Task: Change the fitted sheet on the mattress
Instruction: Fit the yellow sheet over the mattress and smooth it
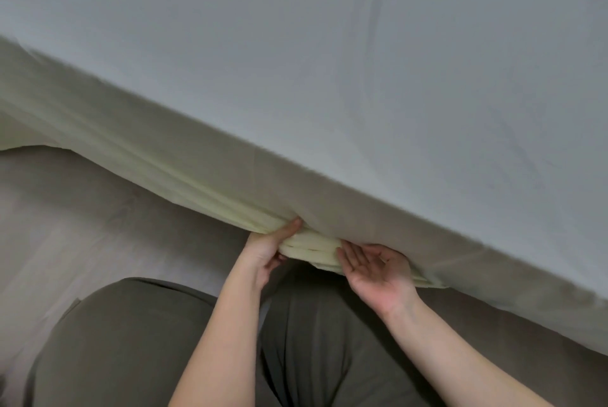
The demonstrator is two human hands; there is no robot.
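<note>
Pale sheet (329,77) spread flat on top, hanging down near side; mattress hidden under it. Bottom edge of sheet bunched in soft yellow folds (316,248) low down, between both hands. Left hand (268,250) pinches folds, thumb on top, fingers curled under. Right hand (375,270) just beside, palm up, fingers straight and a bit spread, tips touching folds and slipping under hanging cloth. Person kneels close, knees in green trousers (131,341) near bed. Light floor (82,225) at left.
</note>
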